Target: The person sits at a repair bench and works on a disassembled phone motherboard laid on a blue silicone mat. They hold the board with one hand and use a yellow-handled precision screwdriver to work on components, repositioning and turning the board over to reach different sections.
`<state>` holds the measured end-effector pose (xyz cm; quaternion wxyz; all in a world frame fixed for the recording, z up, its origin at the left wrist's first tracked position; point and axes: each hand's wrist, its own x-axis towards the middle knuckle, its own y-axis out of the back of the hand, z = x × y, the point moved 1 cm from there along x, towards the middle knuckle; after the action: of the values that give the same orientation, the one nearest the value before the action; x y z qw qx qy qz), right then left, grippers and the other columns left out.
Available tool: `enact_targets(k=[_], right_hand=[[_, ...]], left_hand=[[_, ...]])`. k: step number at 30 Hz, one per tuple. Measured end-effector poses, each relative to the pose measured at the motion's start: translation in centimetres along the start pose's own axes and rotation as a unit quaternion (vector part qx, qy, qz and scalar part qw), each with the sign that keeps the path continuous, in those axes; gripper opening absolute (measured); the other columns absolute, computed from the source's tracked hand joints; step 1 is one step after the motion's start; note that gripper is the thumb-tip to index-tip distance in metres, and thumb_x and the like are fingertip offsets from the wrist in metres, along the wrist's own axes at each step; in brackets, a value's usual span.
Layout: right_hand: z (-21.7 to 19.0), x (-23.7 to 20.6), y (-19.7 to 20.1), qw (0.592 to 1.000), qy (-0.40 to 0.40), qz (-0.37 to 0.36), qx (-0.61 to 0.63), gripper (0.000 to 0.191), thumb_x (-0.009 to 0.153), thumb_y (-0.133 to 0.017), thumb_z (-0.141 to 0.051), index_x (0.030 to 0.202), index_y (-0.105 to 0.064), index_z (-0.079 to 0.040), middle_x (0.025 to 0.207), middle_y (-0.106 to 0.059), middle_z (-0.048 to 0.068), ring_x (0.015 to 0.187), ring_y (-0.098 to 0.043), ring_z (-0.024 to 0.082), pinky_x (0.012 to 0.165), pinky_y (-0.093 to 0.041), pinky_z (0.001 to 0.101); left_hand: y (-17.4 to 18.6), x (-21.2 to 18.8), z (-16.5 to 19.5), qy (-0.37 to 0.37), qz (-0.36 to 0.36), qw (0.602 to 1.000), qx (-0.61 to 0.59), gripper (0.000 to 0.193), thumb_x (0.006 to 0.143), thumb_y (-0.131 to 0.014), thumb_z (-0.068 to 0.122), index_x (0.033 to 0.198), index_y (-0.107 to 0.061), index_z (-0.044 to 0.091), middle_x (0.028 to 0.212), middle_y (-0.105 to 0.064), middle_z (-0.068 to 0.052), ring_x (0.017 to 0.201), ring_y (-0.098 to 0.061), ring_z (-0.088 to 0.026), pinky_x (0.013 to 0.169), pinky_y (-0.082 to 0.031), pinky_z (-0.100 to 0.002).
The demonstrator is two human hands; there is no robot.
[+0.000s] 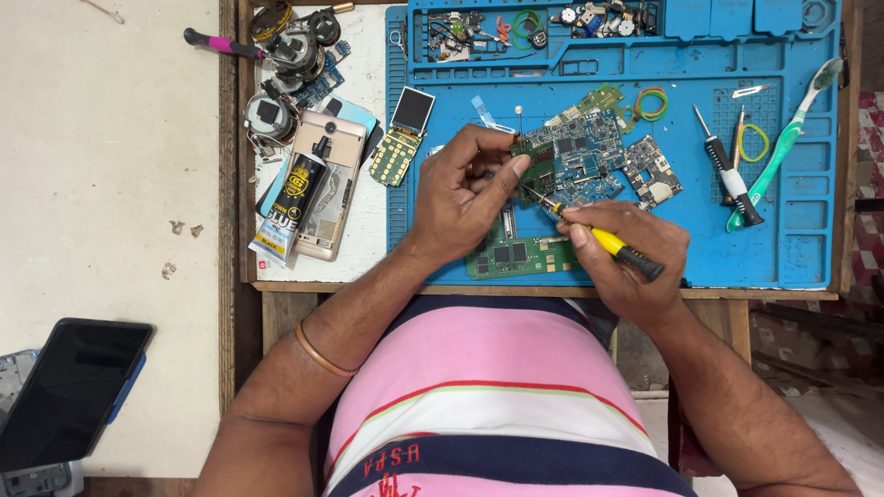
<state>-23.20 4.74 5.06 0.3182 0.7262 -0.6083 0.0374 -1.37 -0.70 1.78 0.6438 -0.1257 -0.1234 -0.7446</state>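
Note:
My left hand [465,189] presses down on a green circuit board [539,170] on the blue work mat [792,239], fingers curled over the board's left edge. My right hand [635,253] grips a yellow-handled screwdriver [612,247] whose tip points up-left onto that board beside my left fingers. A pile of blue and green circuit boards [589,152] lies just beyond, and another green board [516,256] lies under my wrists near the mat's front edge.
A black glue tube [293,198] rests on a gold phone [327,184] left of the mat. A small keypad phone [403,135], a green toothbrush [783,147], a black screwdriver [730,175], rubber bands [651,103] and a dark phone [69,391] at lower left lie around.

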Motion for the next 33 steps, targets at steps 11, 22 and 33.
enact_targets(k=[11,22,33], right_hand=[[0.7,-0.2,0.3,0.998,-0.038,0.022,0.042,0.013,0.103,-0.066,0.0,0.113,-0.072,0.005,0.102,-0.076,0.015,0.094,-0.076,0.019,0.08,-0.061,0.0267],[0.5,-0.3,0.2,0.998,-0.044,0.019,0.03,0.013,0.103,-0.067,0.0,0.113,-0.072,0.005,0.1,-0.076,0.015,0.092,-0.076,0.019,0.083,-0.059,0.028],[0.5,-0.2,0.6,0.998,-0.041,0.026,0.036,0.013,0.104,-0.066,0.0,0.114,-0.072,0.004,0.103,-0.076,0.015,0.095,-0.077,0.019,0.083,-0.061,0.0274]], left_hand=[[0.1,-0.3,-0.1,-0.026,-0.006,0.999,0.026,0.016,0.104,-0.071,0.011,0.116,-0.062,0.006,0.097,-0.074,-0.004,0.087,-0.074,-0.006,0.065,-0.057,-0.017],[0.1,-0.4,0.1,-0.015,0.0,1.0,0.027,0.016,0.103,-0.072,0.01,0.115,-0.062,0.006,0.098,-0.074,-0.005,0.088,-0.073,-0.007,0.066,-0.057,-0.018],[0.4,0.1,-1.1,0.047,-0.003,0.987,-0.152,0.017,0.107,-0.065,0.008,0.119,-0.056,0.002,0.103,-0.066,-0.007,0.09,-0.07,-0.005,0.069,-0.065,-0.02]])
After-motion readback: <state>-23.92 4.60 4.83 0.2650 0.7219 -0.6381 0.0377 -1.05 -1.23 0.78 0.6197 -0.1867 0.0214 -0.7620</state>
